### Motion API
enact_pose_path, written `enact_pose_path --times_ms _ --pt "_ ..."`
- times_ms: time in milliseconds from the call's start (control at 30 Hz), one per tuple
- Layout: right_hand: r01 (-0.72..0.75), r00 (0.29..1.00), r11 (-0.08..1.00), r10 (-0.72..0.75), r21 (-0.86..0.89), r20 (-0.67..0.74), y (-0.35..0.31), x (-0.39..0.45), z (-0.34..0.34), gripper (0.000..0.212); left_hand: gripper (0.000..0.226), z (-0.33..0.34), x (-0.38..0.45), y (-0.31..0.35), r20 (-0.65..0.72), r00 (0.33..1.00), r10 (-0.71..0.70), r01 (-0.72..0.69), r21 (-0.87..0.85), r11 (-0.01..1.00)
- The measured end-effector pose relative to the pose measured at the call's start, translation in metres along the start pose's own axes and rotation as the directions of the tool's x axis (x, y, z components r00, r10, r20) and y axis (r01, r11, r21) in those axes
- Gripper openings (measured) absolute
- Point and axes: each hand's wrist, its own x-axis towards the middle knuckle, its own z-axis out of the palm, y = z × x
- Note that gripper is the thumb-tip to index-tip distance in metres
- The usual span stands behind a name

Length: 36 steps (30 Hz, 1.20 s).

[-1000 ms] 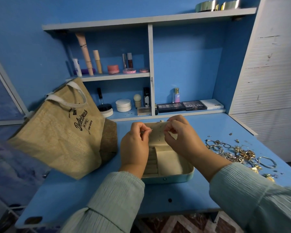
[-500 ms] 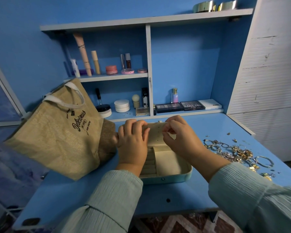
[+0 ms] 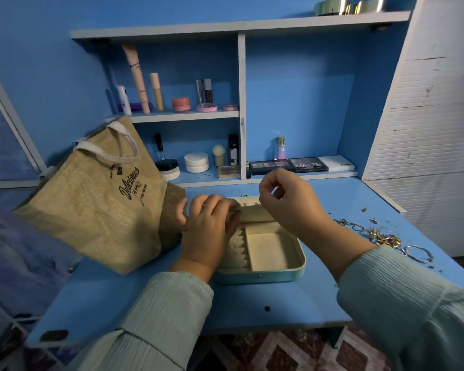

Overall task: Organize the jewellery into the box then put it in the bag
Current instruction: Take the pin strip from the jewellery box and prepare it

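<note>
— Sitting at what?
— My blue desk [image 3: 292, 298], blue shelves of cosmetics behind it.
— How many things?
— One open jewellery box [image 3: 272, 257], one jute bag [image 3: 97, 207] just left of it, one jewellery heap [image 3: 381, 235] at the right.
— Your hands?
— My left hand [image 3: 208, 231] grips the box's raised lid; my right hand [image 3: 289, 202] hovers above, thumb and forefinger pinched, on what I cannot tell.

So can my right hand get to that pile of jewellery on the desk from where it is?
Probably yes. The right hand is raised over the open jewellery box, and the jewellery pile lies on bare desk to its right with nothing between them.
</note>
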Motion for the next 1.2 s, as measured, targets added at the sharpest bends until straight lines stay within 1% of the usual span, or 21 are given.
enact_pose_path --times_ms 133,267,367,467,567,633,767,900,1000,1133,1200 --pt "-0.033 0.996 0.999 0.035 -0.037 0.081 -0.006 0.002 0.003 0.012 0.031 -0.003 -0.008 -0.005 0.019 0.999 0.040 -0.040 -0.023 0.999" --pt "-0.149 0.969 0.988 0.153 -0.033 0.196 -0.008 0.004 0.008 0.012 0.026 -0.004 -0.014 -0.009 0.000 0.998 0.067 -0.067 -0.071 0.995" --pt "-0.262 0.924 0.964 0.261 -0.034 0.280 -0.011 0.008 0.011 0.009 0.025 -0.002 -0.018 -0.011 0.015 0.997 0.072 -0.071 -0.066 0.995" --pt "-0.341 0.868 0.937 0.347 -0.082 0.354 -0.017 0.012 0.011 0.008 0.020 0.000 -0.022 -0.012 0.016 0.996 0.092 -0.091 -0.046 0.995" --pt "-0.352 0.799 0.909 0.415 -0.223 0.435 -0.024 0.016 0.011 0.008 0.016 0.001 -0.026 -0.013 -0.012 0.994 0.108 -0.108 -0.056 0.993" --pt "-0.345 0.762 0.892 0.449 -0.293 0.468 -0.027 0.018 0.012 0.010 0.017 0.000 -0.027 -0.013 -0.024 0.993 0.114 -0.115 -0.067 0.991" --pt "-0.306 0.724 0.875 0.470 -0.375 0.505 -0.028 0.018 0.014 0.010 0.022 0.003 -0.029 -0.013 -0.039 0.993 0.108 -0.111 -0.072 0.991" --pt "-0.328 0.744 0.882 0.462 -0.339 0.483 -0.024 0.018 0.015 0.015 0.025 0.006 -0.031 -0.013 -0.062 0.993 0.096 -0.101 -0.085 0.991" --pt "-0.335 0.739 0.880 0.467 -0.337 0.486 -0.021 0.018 0.016 0.014 0.026 0.005 -0.030 -0.013 -0.081 0.991 0.105 -0.113 -0.107 0.988" --pt "-0.445 0.740 0.863 0.505 -0.241 0.444 -0.016 0.017 0.017 0.018 0.021 0.006 -0.030 -0.012 -0.106 0.989 0.103 -0.116 -0.129 0.985" --pt "-0.473 0.739 0.855 0.517 -0.213 0.431 -0.014 0.015 0.017 0.019 0.022 0.006 -0.031 -0.012 -0.114 0.989 0.099 -0.115 -0.142 0.983"
